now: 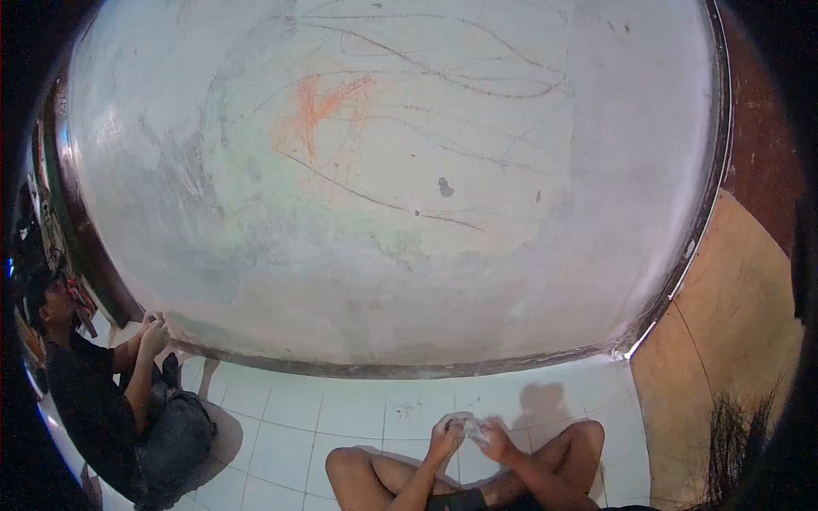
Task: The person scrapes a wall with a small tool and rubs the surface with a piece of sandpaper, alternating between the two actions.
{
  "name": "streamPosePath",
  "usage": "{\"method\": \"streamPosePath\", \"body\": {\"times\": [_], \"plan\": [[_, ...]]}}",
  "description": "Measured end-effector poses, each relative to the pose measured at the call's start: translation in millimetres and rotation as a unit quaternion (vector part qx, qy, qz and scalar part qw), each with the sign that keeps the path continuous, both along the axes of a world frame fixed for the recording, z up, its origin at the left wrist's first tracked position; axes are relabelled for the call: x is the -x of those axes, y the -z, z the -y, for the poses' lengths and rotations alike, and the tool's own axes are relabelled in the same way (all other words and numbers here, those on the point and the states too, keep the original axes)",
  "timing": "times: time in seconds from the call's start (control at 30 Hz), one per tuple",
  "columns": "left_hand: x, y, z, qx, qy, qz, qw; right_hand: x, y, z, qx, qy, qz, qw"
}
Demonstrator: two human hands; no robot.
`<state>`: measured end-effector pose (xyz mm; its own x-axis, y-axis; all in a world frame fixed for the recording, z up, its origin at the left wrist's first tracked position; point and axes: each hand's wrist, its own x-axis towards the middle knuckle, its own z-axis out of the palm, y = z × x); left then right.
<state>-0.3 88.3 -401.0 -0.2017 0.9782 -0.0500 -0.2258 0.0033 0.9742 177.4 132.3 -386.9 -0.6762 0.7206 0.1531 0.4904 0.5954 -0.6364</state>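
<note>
I sit cross-legged on a white tiled floor, facing a grey scribbled wall. My left hand and my right hand meet over my lap, both pinching a small clear, crinkled piece, perhaps plastic wrap. It is too small to tell what it is exactly. My knees spread to either side below the hands.
Another person in a dark shirt sits at the left by the wall, hands raised together. A dark bag lies at that person's knees. A wooden panel stands at the right, with broom bristles in front of it.
</note>
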Motion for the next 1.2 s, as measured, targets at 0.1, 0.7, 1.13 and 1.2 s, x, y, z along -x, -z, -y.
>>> {"method": "streamPosePath", "body": {"times": [0.1,0.7,1.13,1.2], "plan": [[-7.5,-12.1,3.6,0.03,0.094,-0.022,0.995,-1.1,13.6,17.4,0.01,-0.076,-0.066,0.995],[-10.1,-26.9,15.7,0.178,0.127,-0.083,0.972,5.5,4.2,-28.1,0.078,-0.016,-0.194,0.978],[88.4,-395.8,-102.4,-0.372,-0.534,-0.532,0.541,2.5,4.0,-42.2,0.149,0.408,-0.289,0.853],[93.2,-382.8,-136.6,-0.374,-0.497,-0.543,0.564,8.1,12.0,-38.4,0.173,0.367,-0.269,0.874]]}}
